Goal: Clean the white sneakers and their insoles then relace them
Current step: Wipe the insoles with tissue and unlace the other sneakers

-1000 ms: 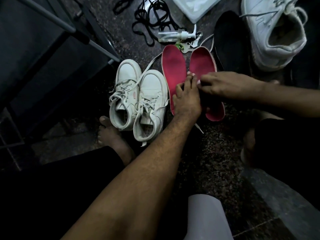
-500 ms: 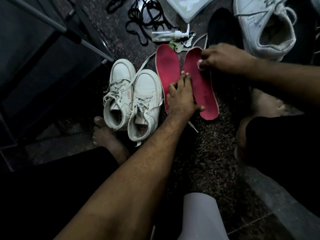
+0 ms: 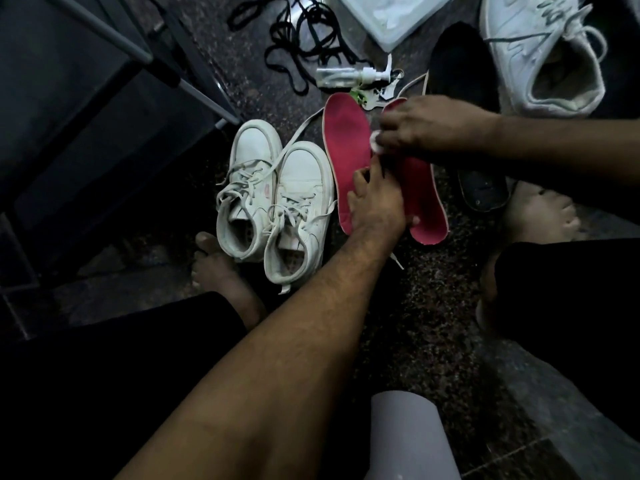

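Your right hand (image 3: 429, 128), pinching a white wipe (image 3: 376, 146), has slid back from the toe toward the middle of the right insole (image 3: 424, 199) on the floor, while your left hand (image 3: 375, 202) presses both insoles flat, so wiping continues.

A dark speckled floor (image 3: 408, 341) lay under everything. At the top sat a tangle of black laces (image 3: 304, 36), and just beside it a small clear pump bottle (image 3: 349, 76) lay on its side. A pale plastic tray (image 3: 391, 19) sat at the top edge. A big white shoe (image 3: 540, 57) stood in the top right corner — next to it lay a black insole (image 3: 467, 98). Grey metal bars (image 3: 145, 57) crossed the dark left side. A pale rounded thing (image 3: 408, 441) sat at the bottom — too unclear to name.
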Motion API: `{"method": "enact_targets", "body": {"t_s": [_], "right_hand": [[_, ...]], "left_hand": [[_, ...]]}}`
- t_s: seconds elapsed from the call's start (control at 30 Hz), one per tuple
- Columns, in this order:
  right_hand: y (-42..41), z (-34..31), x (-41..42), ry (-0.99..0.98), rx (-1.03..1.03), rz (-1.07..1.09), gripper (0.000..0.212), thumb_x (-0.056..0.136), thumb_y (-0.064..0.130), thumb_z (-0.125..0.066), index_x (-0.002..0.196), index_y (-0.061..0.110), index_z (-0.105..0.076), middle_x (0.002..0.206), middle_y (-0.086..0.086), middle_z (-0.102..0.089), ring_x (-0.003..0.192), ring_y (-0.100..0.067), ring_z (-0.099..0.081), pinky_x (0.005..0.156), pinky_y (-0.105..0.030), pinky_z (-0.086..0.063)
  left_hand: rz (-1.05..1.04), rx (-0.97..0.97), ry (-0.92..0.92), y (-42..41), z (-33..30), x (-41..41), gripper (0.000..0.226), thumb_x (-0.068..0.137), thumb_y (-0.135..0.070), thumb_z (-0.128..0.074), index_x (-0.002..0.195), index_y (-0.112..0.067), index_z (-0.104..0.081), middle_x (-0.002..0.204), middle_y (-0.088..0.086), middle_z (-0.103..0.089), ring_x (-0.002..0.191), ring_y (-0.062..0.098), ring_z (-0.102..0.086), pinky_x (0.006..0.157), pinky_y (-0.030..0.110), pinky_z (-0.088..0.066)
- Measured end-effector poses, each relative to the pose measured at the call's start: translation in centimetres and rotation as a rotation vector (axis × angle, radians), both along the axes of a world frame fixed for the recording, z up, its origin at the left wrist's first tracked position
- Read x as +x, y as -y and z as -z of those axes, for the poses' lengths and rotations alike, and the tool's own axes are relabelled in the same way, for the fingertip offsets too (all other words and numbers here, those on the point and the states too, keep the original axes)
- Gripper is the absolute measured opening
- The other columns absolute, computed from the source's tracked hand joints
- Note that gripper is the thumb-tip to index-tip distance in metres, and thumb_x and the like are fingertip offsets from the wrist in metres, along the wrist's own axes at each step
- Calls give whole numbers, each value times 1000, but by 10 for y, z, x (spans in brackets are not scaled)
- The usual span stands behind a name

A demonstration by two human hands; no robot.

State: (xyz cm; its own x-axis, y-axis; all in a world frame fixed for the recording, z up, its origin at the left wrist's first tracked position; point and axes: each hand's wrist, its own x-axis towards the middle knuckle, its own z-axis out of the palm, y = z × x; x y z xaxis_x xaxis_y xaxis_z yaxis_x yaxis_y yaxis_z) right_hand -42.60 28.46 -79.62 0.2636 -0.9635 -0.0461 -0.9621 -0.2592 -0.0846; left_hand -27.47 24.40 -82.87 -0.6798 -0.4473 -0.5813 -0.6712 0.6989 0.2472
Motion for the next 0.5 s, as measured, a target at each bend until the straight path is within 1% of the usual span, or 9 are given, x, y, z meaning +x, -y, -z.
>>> {"method": "enact_targets", "body": {"t_s": [0.07, 0.17, 0.23, 0.27, 0.33, 0.4, 0.43, 0.47, 0.5], "right_hand": [[-3, 4, 5, -58, 23, -65, 18, 82, 8, -51, 92, -1, -64, 86, -19, -58, 74, -37, -62, 62, -44, -50], [-2, 3, -17, -188, 109, 172, 19, 86, 8, -50, 90, -4, -64, 86, -22, -58, 78, -41, -63, 59, -43, -51], [-2, 0, -34, -195, 112, 313, 14, 87, 8, -59, 87, -5, -64, 83, -25, -56, 74, -44, -63, 55, -43, -48], [-2, -3, -38, -184, 67, 344, 12, 86, 7, -62, 88, -5, -63, 81, -26, -54, 71, -45, -62, 54, -43, -47], [-5, -5, -30, -111, -7, 266, 13, 84, 6, -60, 93, -3, -61, 83, -24, -52, 70, -42, -60, 52, -44, -46], [-15, 2, -4, -28, 12, 85, 16, 84, 9, -54, 93, -1, -63, 84, -20, -54, 71, -37, -59, 54, -42, -47], [-22, 9, 7, -19, 24, 37, 20, 85, 11, -49, 90, 0, -65, 83, -18, -55, 70, -36, -59, 55, -42, -47], [-25, 15, 12, -15, 32, 83, 23, 88, 13, -47, 89, -1, -66, 81, -18, -55, 70, -37, -60, 56, -41, -46], [-25, 15, 10, -37, 61, 232, 24, 90, 15, -49, 89, -2, -66, 82, -20, -56, 72, -38, -60, 56, -40, -44]], "left_hand": [[-8, 11, -11, 0, 0, 2, 123, 67, -43, -88, 158, -16, -9, 164, -2, -6, 141, 34, -21, 111, 52, -33], [5, -1, -35, 1, 2, 3, 130, 64, -46, -89, 159, -17, -5, 166, -4, -3, 140, 31, -22, 110, 51, -36], [14, -2, -39, 2, 3, 3, 132, 63, -48, -89, 159, -17, -5, 166, -4, -3, 138, 29, -22, 109, 50, -36], [18, -2, -38, 3, 4, 3, 132, 63, -48, -89, 159, -16, -5, 166, -3, -3, 138, 29, -23, 109, 49, -36], [20, 1, -35, 3, 5, 4, 130, 64, -48, -89, 159, -16, -6, 166, -3, -3, 140, 32, -22, 111, 50, -35], [8, 8, -45, 3, 7, 5, 128, 64, -47, -89, 158, -17, -8, 166, -3, -5, 141, 34, -21, 112, 52, -35], [1, 9, -59, 4, 8, 5, 129, 64, -46, -89, 158, -17, -7, 166, -3, -5, 141, 33, -21, 111, 52, -35], [1, 7, -73, 4, 9, 7, 129, 63, -47, -89, 159, -18, -7, 166, -4, -4, 140, 31, -22, 110, 51, -35], [10, 0, -85, 5, 9, 8, 130, 63, -49, -89, 159, -18, -6, 166, -4, -3, 138, 30, -23, 110, 49, -35]]}}
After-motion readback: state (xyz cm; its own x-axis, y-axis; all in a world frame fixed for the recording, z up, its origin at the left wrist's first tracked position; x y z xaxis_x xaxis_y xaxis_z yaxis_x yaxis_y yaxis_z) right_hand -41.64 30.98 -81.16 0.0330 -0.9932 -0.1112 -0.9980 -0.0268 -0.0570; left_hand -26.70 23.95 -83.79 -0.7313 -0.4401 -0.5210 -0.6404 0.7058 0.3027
